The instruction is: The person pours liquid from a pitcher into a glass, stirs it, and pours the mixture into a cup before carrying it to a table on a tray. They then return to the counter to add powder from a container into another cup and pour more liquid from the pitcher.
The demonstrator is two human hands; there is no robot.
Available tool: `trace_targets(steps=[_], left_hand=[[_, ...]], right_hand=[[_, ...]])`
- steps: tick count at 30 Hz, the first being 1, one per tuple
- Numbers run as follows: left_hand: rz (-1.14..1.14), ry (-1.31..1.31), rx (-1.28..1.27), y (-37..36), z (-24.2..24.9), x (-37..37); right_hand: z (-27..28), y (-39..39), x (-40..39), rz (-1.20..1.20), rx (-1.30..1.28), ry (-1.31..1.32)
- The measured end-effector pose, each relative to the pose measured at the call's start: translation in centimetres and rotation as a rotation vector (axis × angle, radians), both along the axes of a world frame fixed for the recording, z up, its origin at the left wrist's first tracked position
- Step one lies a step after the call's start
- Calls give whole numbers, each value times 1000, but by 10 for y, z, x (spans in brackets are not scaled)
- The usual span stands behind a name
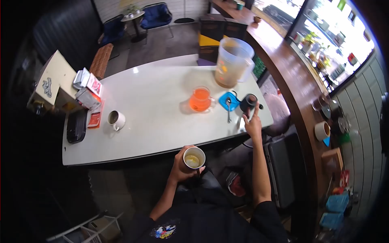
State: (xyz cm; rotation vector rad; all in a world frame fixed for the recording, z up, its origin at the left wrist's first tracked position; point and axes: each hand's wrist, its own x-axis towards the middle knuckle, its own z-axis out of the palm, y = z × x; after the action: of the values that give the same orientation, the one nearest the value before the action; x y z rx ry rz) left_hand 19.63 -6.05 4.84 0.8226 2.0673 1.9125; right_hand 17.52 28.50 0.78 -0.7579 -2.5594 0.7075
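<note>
My left hand (181,167) is wrapped around a mug (193,150) in front of my body. The mug has a pale inside with yellowish liquid at its bottom. My right hand (253,125) is at the table's right edge, index finger and thumb stretched out and apart. Its fingertips reach a dark cylindrical vessel (248,101); whether they touch it is hard to tell. Left of that vessel, a metal spoon (229,107) lies on a blue coaster (223,99). A glass cup (200,99) of orange-red drink stands farther left. Behind the coaster is a large translucent pitcher (229,67).
A white mug (116,120) stands at the left of the white table (154,117). Beside it are a cream box (54,81), packets (89,95) and a black tray (76,126). To my right are a chair (280,174) and a wooden counter (291,77).
</note>
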Motion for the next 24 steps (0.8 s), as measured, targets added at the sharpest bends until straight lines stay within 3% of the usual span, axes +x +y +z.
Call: trace_targets(steps=[5,7,11,15,19,24], left_hand=[[23,0,9,12,-8,-34],[-15,49,27,26,-16,-52],[-91,-14,35,63,-22,-85],[-159,11,13,103,-33,-109],[-228,15,34,133,-41,-120],[-241,58,0,148,-51,-127]], right_hand=[[-9,7,-31,-38,-40,-109],[-11,3,-31,-41,71,-150],[-13,12,-28,3,97,-101],[1,34,-19,45,76,-216],[-7,55,-15,96,88,-72],[1,51,-18,68,-53,-89]])
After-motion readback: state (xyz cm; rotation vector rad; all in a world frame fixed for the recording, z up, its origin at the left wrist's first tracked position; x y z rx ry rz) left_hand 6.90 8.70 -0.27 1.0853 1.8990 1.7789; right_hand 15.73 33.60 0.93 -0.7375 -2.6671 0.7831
